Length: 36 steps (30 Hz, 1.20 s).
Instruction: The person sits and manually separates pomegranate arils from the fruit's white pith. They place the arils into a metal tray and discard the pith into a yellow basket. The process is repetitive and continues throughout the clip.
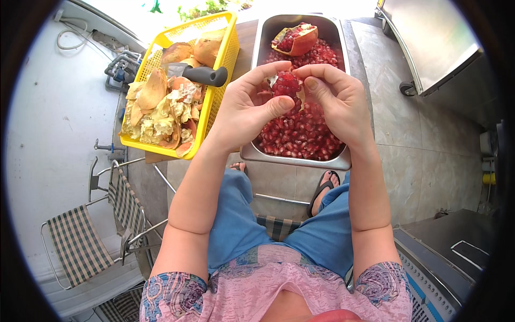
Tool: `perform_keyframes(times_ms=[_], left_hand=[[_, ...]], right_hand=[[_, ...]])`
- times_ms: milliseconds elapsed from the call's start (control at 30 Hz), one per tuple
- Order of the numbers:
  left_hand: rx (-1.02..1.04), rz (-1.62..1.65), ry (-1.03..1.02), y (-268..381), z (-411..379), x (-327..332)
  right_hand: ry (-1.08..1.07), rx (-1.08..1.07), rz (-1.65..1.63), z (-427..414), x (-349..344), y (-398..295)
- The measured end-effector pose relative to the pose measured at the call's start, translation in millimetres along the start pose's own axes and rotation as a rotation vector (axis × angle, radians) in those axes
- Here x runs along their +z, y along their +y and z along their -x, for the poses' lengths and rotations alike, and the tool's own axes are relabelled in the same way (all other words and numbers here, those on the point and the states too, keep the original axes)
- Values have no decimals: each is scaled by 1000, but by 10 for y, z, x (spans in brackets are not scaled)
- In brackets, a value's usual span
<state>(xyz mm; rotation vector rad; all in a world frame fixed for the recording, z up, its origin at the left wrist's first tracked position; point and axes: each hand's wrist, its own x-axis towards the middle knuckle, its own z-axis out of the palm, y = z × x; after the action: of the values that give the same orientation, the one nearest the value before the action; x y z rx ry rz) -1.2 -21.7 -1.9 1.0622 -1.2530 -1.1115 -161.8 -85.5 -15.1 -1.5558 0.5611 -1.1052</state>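
A chunk of pomegranate (287, 86), thick with red arils and edged by pale membrane, is held above the steel pan (295, 162). My left hand (253, 106) grips its left side, the thumb lying across the arils. On the other side, my right hand (338, 100) pinches at its pale edge with thumb and forefinger. Loose pomegranate arils (301, 135) cover the bottom of the pan below. A larger broken pomegranate piece (297, 39), still in its red rind, rests on the arils at the pan's far end.
Left of the pan stands a yellow plastic basket (209, 116) of rinds and membrane (161, 108). A knife with a dark handle (205, 75) lies across it, handle over the right rim. A checked folding chair (80, 243) is at lower left; a wheeled steel unit (434, 40) stands at upper right.
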Motion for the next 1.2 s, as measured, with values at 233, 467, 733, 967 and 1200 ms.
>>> perform_keyframes(times_ms=[233,467,733,967,1200], left_hand=[[10,-86,-46,11,18,6],[-31,-8,-57,27,19,-13],[-13,-125,-101,16,19,-48],[-39,0,-84,14,11,-58],[-76,38,-44,36,18,-60]], right_hand=[[-14,-33,-43,10,24,23],[-20,66,-47,3,-2,-13],[-40,-48,2,5,7,37],[42,49,-71,11,1,37],[-18,-56,-80,10,42,-7]])
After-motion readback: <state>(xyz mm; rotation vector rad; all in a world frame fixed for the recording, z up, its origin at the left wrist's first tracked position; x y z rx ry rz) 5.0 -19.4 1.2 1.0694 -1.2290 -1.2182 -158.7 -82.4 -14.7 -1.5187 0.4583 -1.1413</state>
